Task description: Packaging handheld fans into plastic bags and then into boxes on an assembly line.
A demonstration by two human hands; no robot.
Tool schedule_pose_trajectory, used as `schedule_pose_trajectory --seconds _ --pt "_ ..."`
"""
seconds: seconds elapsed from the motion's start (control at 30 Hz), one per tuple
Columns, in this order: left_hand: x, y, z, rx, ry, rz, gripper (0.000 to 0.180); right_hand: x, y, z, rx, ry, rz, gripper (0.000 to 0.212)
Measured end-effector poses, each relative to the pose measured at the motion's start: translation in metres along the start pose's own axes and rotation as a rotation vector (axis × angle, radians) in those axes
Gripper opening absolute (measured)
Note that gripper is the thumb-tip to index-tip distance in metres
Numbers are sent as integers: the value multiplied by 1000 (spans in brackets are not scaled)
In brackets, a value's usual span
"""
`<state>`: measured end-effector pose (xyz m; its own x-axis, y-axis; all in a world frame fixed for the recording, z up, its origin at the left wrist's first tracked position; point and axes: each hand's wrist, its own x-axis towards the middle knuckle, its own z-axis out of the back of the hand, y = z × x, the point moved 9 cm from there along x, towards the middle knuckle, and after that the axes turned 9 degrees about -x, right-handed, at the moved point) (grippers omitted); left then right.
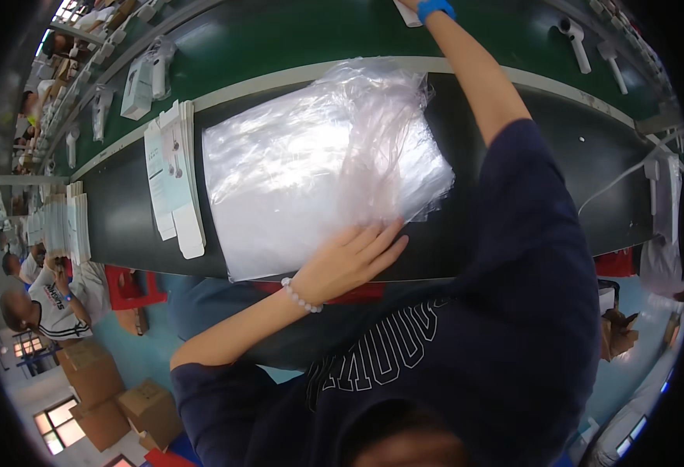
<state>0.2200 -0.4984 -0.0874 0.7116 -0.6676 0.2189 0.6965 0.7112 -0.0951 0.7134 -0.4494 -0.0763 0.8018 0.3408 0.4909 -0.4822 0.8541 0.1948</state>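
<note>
A large stack of clear plastic bags (279,179) lies on the black work surface in front of me, with a crumpled part on its right side. My left hand (349,261) rests at the near edge of the stack. Its fingers are stretched out over the plastic, and a beaded bracelet circles the wrist. My right arm reaches far across to the green conveyor belt (303,31). At the top edge my right hand (413,5) is mostly cut off, so its fingers are hidden. Right by it is a white object (407,14), only partly visible.
Flat white cartons (172,171) lie left of the bags; more folded cartons (77,226) stand farther left. On the belt are a bagged white device beside a box (138,89) and a white handheld device (577,47). A person (54,303) sits at the left.
</note>
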Motion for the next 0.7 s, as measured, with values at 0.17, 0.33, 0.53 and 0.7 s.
schedule_pose_trajectory --seconds 0.17,0.33,0.53,0.7 --pt "1 10 -1 133 -58 145 50 -66 26 117 993 -118 22 45" --pt "14 16 -6 256 -71 256 36 -118 12 144 1077 -71 103 28" --pt "22 16 17 135 -225 216 21 -142 -10 132 1077 -212 72 10" --pt "9 51 28 -366 -411 447 16 -145 -5 120 1141 -26 -40 19"
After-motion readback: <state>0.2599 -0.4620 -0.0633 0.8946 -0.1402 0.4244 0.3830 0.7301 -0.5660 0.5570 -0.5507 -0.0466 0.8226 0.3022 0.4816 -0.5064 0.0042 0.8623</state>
